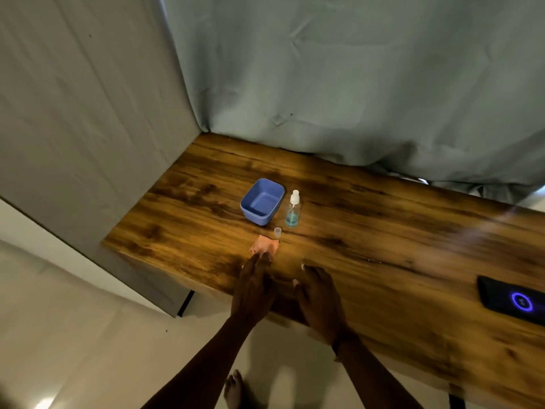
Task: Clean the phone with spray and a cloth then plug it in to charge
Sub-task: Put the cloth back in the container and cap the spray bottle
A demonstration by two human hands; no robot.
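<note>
Phone (514, 299) lies lit, apparently charging, at the tabletop's (383, 231) right end, well apart from both empty hands. Left hand (256, 286), fingers extended together, touches the cloth (264, 245); right hand (320, 296) rests loosely spread. Tidying should avoid toppling the spray bottle (292, 209).

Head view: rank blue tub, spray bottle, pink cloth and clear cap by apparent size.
1. blue tub
2. spray bottle
3. pink cloth, partly under the left hand's fingertips, so perhaps larger than it looks
4. clear cap

One tub (262, 201), one spray bottle (292, 208), one loose cap (277, 232) and one cloth (264, 245) sit around twelve o'clock. One phone (513, 299) lies at three o'clock. Two hands, left (254, 290) and right (320, 299), at six.
</note>
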